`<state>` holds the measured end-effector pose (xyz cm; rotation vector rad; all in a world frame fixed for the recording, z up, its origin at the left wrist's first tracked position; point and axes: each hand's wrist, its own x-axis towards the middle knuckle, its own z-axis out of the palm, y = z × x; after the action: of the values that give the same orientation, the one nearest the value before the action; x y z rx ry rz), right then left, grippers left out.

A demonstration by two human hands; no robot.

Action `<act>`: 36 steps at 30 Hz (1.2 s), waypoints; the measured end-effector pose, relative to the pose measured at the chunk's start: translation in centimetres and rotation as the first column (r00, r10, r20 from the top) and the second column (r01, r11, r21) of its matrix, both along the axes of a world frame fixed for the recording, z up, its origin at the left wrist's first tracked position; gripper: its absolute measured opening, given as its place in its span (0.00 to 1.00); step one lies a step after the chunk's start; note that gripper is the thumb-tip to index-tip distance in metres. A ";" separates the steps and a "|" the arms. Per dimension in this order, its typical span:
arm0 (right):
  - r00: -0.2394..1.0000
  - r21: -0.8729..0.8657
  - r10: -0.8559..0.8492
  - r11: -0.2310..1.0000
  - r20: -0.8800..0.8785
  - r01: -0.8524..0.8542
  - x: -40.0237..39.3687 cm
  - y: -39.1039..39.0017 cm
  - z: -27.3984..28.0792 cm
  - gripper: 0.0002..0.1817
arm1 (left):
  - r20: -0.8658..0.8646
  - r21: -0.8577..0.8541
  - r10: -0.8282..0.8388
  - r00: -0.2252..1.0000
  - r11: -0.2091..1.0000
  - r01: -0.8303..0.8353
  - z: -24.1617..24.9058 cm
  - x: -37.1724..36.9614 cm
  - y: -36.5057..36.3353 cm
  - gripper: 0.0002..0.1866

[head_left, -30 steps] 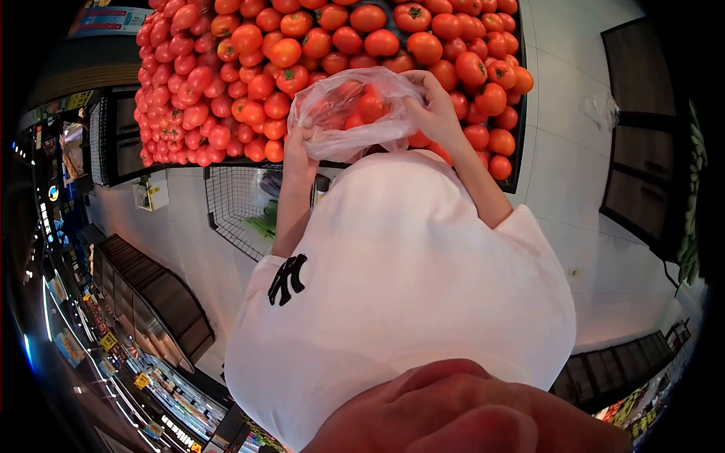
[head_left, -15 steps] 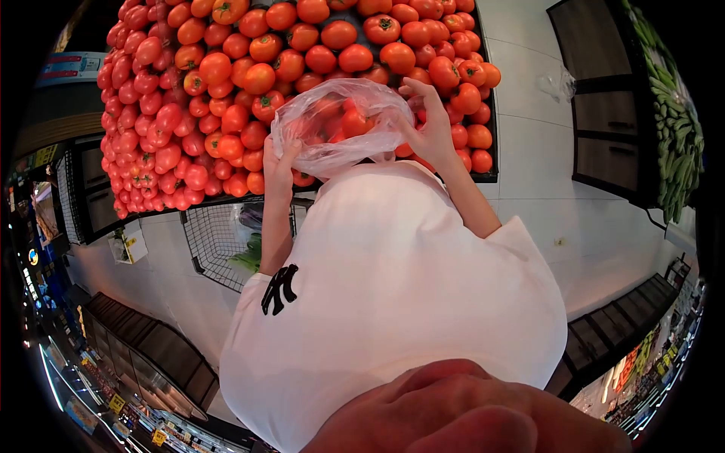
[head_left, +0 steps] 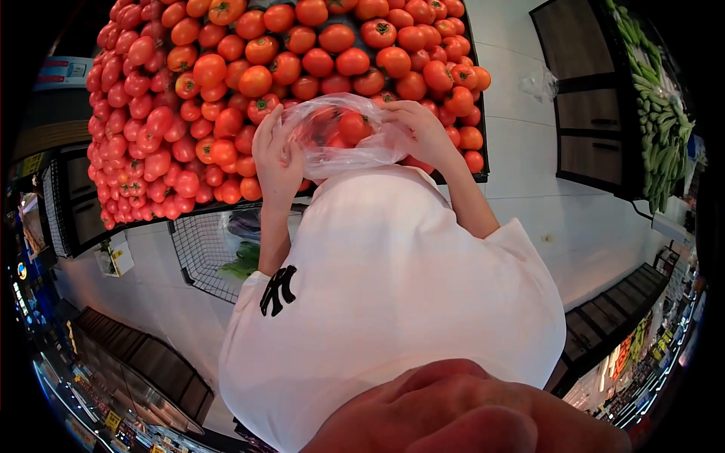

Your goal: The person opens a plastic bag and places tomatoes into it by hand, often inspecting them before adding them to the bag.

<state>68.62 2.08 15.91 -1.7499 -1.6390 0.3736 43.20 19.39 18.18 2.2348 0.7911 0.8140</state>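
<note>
Clear, thin plastic bag (head_left: 351,161) is held mouth-up right in front of the white T-shirt (head_left: 423,279), at the near edge of the tomato display, with a few red tomatoes (head_left: 353,128) visible inside; exact count can't be told through the crinkles. Its right rim is gripped by the right hand (head_left: 424,136), fingers bent over the film and closed on it. The left hand (head_left: 278,162) is seen at the other side of the mouth, fingers pointing up and pretty loosely spread; whether any film is pinched there can't really be told.

Past the bag, a big pile of orange-red tomatoes (head_left: 291,68) is spread over the black-edged counter (head_left: 484,167), with smaller pinkish-red tomatoes (head_left: 136,132) heaped on the left side. Below the counter's left part, a black wire basket (head_left: 198,253) can be spotted near the left forearm, with leafy greens (head_left: 240,262) and something dark purple in clear wrap (head_left: 245,223) in it.

Over on the right, a crumpled clear bag (head_left: 538,84) is seen beside the dark brown drawer cabinet (head_left: 589,117), and long green pods (head_left: 658,136) are piled farther out. Pale floor tiles (head_left: 519,140) are visible in between. A black logo (head_left: 278,291) is shown on the shirt.
</note>
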 end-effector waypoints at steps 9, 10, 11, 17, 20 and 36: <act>0.798 -0.034 -0.430 0.872 0.423 0.488 7.4 -0.8 -2.3 0.36 | 0.198 -0.170 0.032 0.980 0.986 0.002 -0.7 0.8 -0.8 0.12; 0.793 -0.050 -0.404 0.878 0.456 0.475 8.1 -0.8 -3.1 0.38 | 0.180 -0.117 0.032 0.983 0.993 -0.011 -0.6 0.8 -0.7 0.12; 0.787 -0.065 -0.376 0.884 0.489 0.462 8.8 -0.6 -3.8 0.40 | 0.162 -0.063 0.034 0.986 0.998 -0.024 -0.4 0.8 -0.7 0.11; 0.786 -0.153 -0.268 0.897 0.557 0.415 11.0 0.9 -4.8 0.40 | 0.137 0.036 0.058 0.989 0.997 -0.063 0.9 0.9 -1.1 0.10; 0.876 -0.018 -0.370 0.919 0.309 0.394 9.5 1.5 -1.5 0.38 | 0.163 0.075 0.021 0.986 0.997 -0.033 1.0 0.8 -1.1 0.10; 0.560 0.277 0.244 0.961 -0.792 -0.027 -5.7 1.9 5.3 0.46 | 0.157 0.126 -0.235 0.959 0.968 0.217 3.3 3.9 -4.3 0.46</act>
<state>62.87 3.95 21.24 -0.9810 -1.0403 0.8838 47.07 15.10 21.49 2.2604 0.4095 0.9384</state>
